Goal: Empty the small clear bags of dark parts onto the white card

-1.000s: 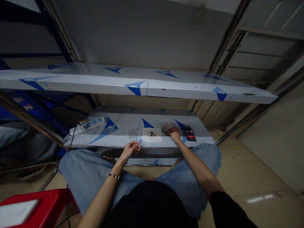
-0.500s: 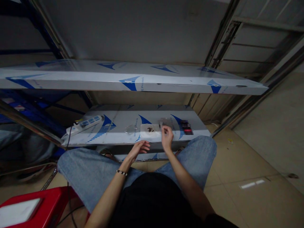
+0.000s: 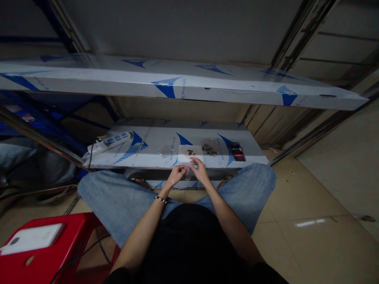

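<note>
Step in hand looks like fingertip work on a small clear bag (image 3: 187, 176) at the front edge of the lower shelf (image 3: 155, 136); next move probably calls for a light, steady pinch. Hands near each other: left hand (image 3: 178, 173) has fingers closed, apparently pinching the bag; right hand (image 3: 199, 171) has thumb and index apart, can't tell if gripping. Dark pieces (image 3: 191, 152) sit on white sheet (image 3: 182, 154) just ahead.
</note>
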Demonstrator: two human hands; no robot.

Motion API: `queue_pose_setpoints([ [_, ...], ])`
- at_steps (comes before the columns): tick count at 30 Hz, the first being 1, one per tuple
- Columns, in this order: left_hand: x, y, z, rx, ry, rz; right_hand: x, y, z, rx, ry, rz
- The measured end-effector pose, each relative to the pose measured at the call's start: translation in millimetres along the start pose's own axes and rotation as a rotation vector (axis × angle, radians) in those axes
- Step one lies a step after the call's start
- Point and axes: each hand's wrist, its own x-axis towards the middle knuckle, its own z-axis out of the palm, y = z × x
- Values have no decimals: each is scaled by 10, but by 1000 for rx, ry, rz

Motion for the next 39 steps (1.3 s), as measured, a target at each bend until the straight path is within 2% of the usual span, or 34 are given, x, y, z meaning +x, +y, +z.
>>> queue_pose_setpoints([
  [2,-7,-4,-48,107,4,23,-34,26,17,52,-151,45],
  [4,-11,10,-97,156,18,46,-73,26,39,68,-238,72],
  [9,-42,88,-178,160,5,124,-84,-50,45,55,-189,66],
  [14,-68,98,-159,50,-66,3,-49,-90,13,180,-179,181],
  [19,-19,63,-195,-7,172,0,-70,-38,35,258,-239,343],
  [22,-13,94,-223,-104,207,9,-86,-35,55,337,-282,433],
  [24,-26,120,-230,-195,219,-11,-87,-56,48,438,-261,459],
  [28,-50,133,-254,-289,337,-29,-83,-128,-8,605,-225,503],
  [35,-37,107,-274,-118,435,48,-140,-249,-22,599,-498,529],
  [37,-42,112,-247,-44,473,95,-134,-258,-12,613,-484,534],
  [39,-56,117,-214,49,529,127,-110,-249,-6,612,-389,528],
])
